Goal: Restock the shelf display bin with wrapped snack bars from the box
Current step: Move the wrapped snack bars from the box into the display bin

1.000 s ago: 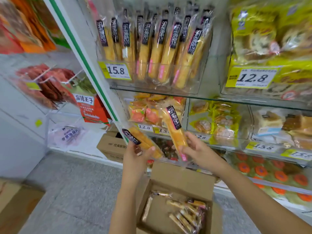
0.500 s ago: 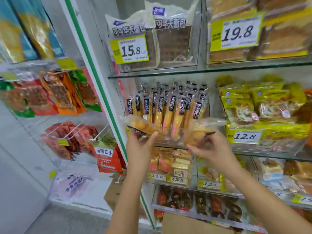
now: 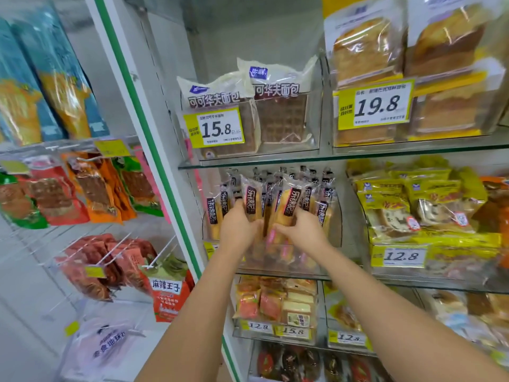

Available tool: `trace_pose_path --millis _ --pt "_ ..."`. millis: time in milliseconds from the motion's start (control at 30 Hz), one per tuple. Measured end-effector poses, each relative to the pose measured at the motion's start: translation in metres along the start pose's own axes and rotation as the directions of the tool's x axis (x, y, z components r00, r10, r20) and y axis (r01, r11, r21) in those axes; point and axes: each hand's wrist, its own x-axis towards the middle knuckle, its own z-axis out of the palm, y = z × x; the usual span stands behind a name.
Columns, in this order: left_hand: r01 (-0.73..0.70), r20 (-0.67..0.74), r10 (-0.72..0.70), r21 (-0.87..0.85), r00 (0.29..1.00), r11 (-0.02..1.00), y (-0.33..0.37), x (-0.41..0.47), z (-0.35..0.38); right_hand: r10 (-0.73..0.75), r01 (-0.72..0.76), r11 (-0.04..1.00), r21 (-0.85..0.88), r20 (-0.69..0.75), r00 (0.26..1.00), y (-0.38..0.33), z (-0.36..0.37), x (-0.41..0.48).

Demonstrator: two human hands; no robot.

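Head view: left hand [image 3: 238, 230] clasps a long glossy-wrapped snack bar [image 3: 251, 201]; right hand [image 3: 304, 231], a second bar [image 3: 287, 202] (clear plastic bin [image 3: 289, 263]).

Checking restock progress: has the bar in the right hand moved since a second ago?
Yes. The right hand has lifted its snack bar from below the display bin up into it, among the standing bars.

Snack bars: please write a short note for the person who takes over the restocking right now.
Left hand grips one bar, upright at the bin's front.
Right hand grips a second bar beside it.
Bin on the middle shelf already holds many upright bars.
Left to do: release both bars, then fetch more; the box is out of view.
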Motion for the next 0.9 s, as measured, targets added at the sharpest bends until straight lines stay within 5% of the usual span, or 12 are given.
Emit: trace_pose_path --millis 167,400,700,900 --pt "0.098 0.195 -0.146 0.234 0.970 0.967 -0.002 0.023 0.013 0.251 -0.225 0.962 -0.153 0.180 0.951 -0.001 0.010 0.011" --pt "0.164 0.196 -0.251 0.376 0.948 0.912 -0.003 0.028 0.038 0.346 -0.248 0.904 -0.349 0.255 0.903 -0.013 0.023 0.027" --pt "0.153 0.225 -0.298 0.500 0.928 0.852 0.000 0.046 0.042 0.297 -0.253 0.941 -0.225 0.191 0.936 0.007 0.034 0.036" --pt "0.038 0.209 -0.218 0.633 0.953 0.773 0.000 0.046 0.028 0.073 -0.074 0.982 -0.173 -0.009 0.997 0.011 0.041 0.022"
